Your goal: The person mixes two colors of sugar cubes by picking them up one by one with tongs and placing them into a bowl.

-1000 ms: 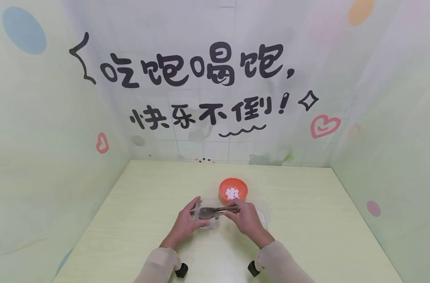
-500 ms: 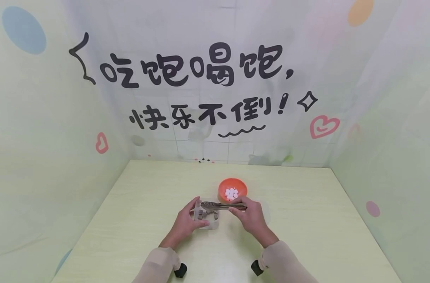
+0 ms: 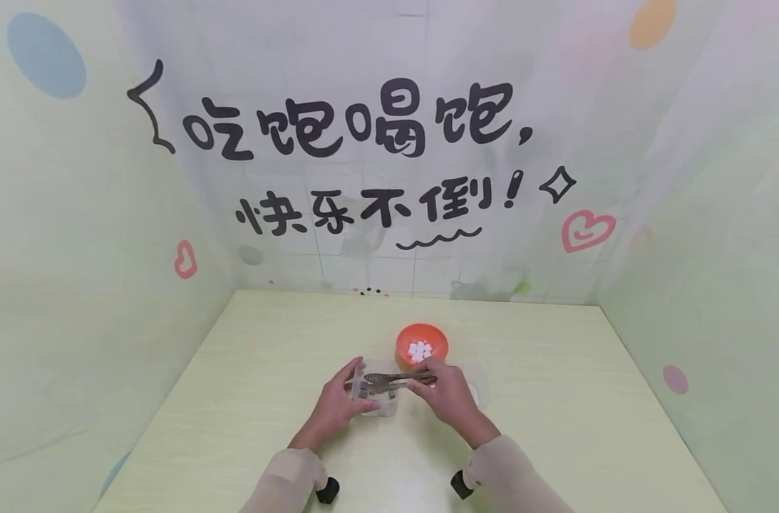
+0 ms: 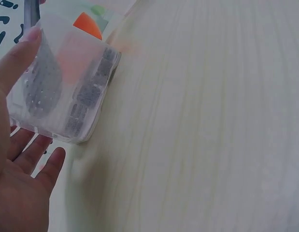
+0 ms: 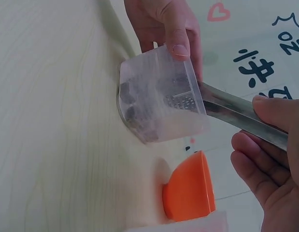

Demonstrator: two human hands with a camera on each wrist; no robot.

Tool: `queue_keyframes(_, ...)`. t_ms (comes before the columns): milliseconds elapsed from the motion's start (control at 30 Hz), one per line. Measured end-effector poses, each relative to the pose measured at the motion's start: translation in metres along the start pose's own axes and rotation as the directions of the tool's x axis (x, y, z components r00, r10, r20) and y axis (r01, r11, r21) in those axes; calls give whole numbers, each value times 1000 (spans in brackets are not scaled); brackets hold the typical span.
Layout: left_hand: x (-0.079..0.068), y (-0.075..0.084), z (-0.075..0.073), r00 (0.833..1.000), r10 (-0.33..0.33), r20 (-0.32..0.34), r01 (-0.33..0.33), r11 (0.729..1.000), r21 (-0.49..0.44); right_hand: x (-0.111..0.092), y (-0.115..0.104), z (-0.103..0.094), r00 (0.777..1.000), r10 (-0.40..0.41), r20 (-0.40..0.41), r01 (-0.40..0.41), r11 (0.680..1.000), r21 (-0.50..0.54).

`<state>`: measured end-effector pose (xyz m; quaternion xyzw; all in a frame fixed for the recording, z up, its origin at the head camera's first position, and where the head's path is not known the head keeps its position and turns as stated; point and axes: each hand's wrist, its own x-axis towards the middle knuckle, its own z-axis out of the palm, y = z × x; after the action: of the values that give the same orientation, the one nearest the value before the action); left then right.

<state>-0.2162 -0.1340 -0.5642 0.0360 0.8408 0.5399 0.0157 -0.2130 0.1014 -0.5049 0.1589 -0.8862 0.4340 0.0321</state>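
My left hand (image 3: 338, 402) holds a clear plastic box (image 3: 384, 410) on the table, its thumb on the near side and its fingers on the far side. Several dark grey cubes (image 4: 91, 92) lie at the bottom, seen through the wall. In my right hand (image 3: 455, 400) is a pair of metal tongs (image 5: 236, 112), gripped between thumb and fingers. The perforated tong heads (image 5: 182, 102) reach down inside the box, above the cubes. No cube shows clearly between them.
An orange bowl (image 3: 437, 338) with several white pieces (image 3: 419, 350) stands just behind my right hand. To the right, a translucent container (image 3: 482, 385) is partly hidden by that hand. Printed fabric walls enclose the table (image 3: 286, 335) at the back and sides.
The tongs rise over the box and shift right with my right hand, then come back left and down into it. My left hand and the box stay in place.
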Motion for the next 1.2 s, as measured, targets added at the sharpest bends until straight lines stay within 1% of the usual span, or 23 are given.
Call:
queue_keyframes(167,1,-1,0,1000,11,4,-11,1000,-4,2,-5,2,999,-7,45,10,998,-67)
queue_keyframes(333,1,0,0,1000,13,11,-13,1000,-5,3,-7,3,999,-27,41,32,993,-110)
queue_keyframes(533,1,0,0,1000,13,13,-13,1000,-2,2,-7,2,999,-38,29,41,993,-108)
queue_keyframes(733,1,2,0,1000,3,4,-3,1000,9,4,-9,1,998,-39,51,44,992,-114)
queue_keyframes(1000,1,2,0,1000,-2,1,2,999,34,7,-12,3,997,-41,69,52,986,-160)
queue_keyframes(1200,1,2,0,1000,0,0,0,999,41,7,-11,5,998,-32,49,39,985,-168)
